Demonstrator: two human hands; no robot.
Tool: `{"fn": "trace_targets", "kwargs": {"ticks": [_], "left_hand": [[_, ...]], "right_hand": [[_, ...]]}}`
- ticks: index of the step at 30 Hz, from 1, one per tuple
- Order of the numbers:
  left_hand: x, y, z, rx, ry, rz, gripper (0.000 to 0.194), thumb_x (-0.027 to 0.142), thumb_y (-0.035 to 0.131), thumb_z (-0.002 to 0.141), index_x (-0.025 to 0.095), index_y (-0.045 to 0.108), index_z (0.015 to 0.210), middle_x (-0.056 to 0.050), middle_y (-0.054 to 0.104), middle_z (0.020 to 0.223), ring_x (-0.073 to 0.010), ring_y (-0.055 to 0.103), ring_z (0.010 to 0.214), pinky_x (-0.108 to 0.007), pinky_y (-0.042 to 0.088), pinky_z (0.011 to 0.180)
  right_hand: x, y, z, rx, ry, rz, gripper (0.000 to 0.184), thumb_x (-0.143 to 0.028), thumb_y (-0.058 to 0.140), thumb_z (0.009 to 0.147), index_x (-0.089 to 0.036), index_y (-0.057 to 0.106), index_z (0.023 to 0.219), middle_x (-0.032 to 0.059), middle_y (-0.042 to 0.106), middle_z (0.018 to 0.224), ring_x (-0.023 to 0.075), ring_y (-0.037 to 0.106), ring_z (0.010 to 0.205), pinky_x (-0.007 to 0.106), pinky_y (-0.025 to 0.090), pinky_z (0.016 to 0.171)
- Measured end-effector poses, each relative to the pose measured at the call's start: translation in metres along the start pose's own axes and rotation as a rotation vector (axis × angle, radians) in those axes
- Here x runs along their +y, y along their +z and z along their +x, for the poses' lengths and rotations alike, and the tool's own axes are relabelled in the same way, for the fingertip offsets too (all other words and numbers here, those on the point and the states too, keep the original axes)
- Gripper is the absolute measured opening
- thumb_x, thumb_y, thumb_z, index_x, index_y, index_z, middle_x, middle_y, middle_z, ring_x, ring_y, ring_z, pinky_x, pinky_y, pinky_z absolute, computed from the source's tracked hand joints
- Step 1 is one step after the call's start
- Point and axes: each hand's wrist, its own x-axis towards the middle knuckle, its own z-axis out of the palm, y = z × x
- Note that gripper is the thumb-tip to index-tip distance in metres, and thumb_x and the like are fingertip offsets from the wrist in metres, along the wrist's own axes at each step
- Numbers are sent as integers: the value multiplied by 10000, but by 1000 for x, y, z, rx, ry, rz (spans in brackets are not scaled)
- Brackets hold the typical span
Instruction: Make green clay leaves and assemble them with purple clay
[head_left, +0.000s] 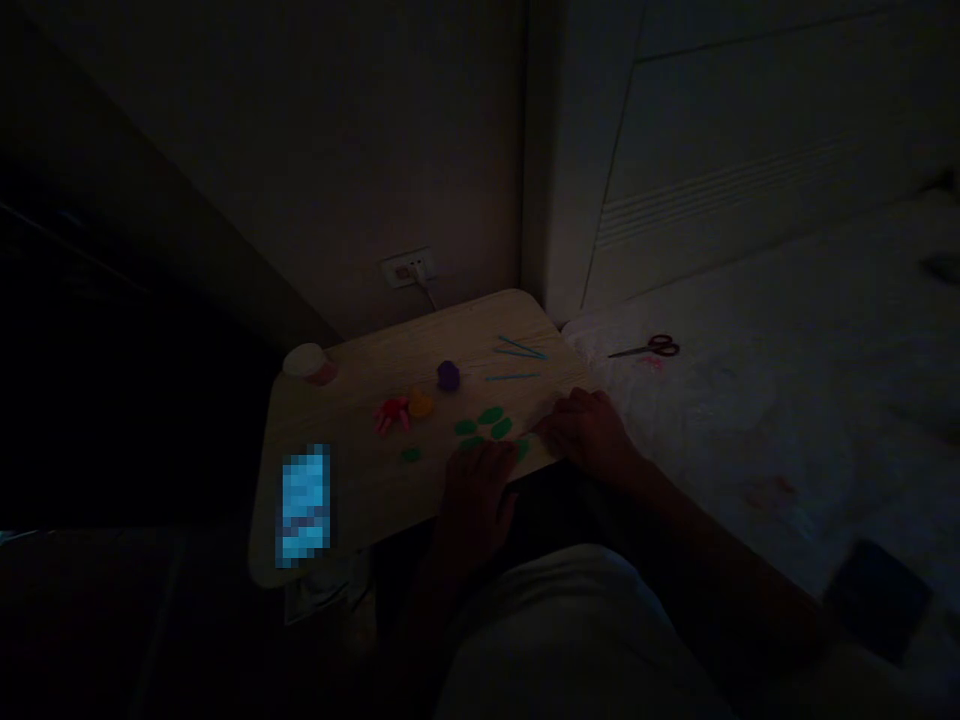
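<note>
My left hand (480, 490) rests at the near edge of the small wooden table, its fingers laid forward and the thumb apart. Its fingertips are beside a green oval piece (523, 447) that looks like flattened modelling clay. From the right, my right hand (589, 428) has its fingers closed round a thin pale tool (529, 433), whose tip meets that green piece; the dimness hides its exact kind. Several other green ovals (491, 415) lie just beyond my left hand. A smaller green lump (410, 455) sits farther left.
On the table (360, 500) are a purple lump (448, 376), an orange lump (420, 405), a red-and-pink clay shape (392, 413), blue sticks (514, 377), a pale tub (309, 362) and a lit, blurred screen (304, 508). Scissors (652, 347) lie on pale sheeting (720, 420) at right.
</note>
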Motion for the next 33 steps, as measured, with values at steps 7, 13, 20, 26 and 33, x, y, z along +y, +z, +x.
{"fn": "trace_targets", "kwargs": {"ticks": [7, 13, 20, 26, 33], "left_hand": [[-15, -8, -20, 310, -73, 27, 396, 152, 549, 945, 202, 569, 1337, -120, 680, 1306, -295, 575, 1246, -517, 370, 1118], [-21, -8, -24, 224, -93, 115, 386, 167, 551, 956, 255, 638, 1322, -102, 643, 1404, -325, 528, 1326, -567, 353, 1137], [1, 2, -8, 104, -110, 93, 409, 266, 610, 954, 263, 647, 1361, -116, 521, 1553, -362, 423, 1446, -623, 289, 1199], [0, 2, -3, 82, -125, 75, 419, 273, 624, 942, 252, 642, 1360, -117, 503, 1567, -362, 405, 1462, -615, 287, 1206], [-4, 5, -3, 135, -116, 84, 364, 279, 627, 941, 247, 668, 1301, -124, 505, 1560, -365, 432, 1434, -603, 316, 1181]], "right_hand": [[2, 19, -5, 149, 127, 112, 193, -303, 616, 985, -198, 759, 1061, 90, 766, 1019, 278, 629, 967, 393, 362, 847], [-13, 34, -5, 20, -8, 171, 280, -344, 750, 919, -261, 750, 1187, 87, 751, 1081, 275, 666, 1040, 404, 382, 911], [-12, 43, 0, -6, -49, 218, 278, -295, 743, 927, -287, 755, 1204, 84, 772, 1169, 290, 661, 1162, 430, 387, 968], [-10, 45, 0, 3, -76, 253, 236, -330, 731, 939, -281, 770, 1166, 66, 769, 1052, 250, 676, 1018, 388, 393, 912], [-20, 45, -12, 40, -89, 121, 298, -145, 675, 895, -291, 805, 1119, 68, 744, 942, 256, 640, 968, 410, 345, 902]]}}
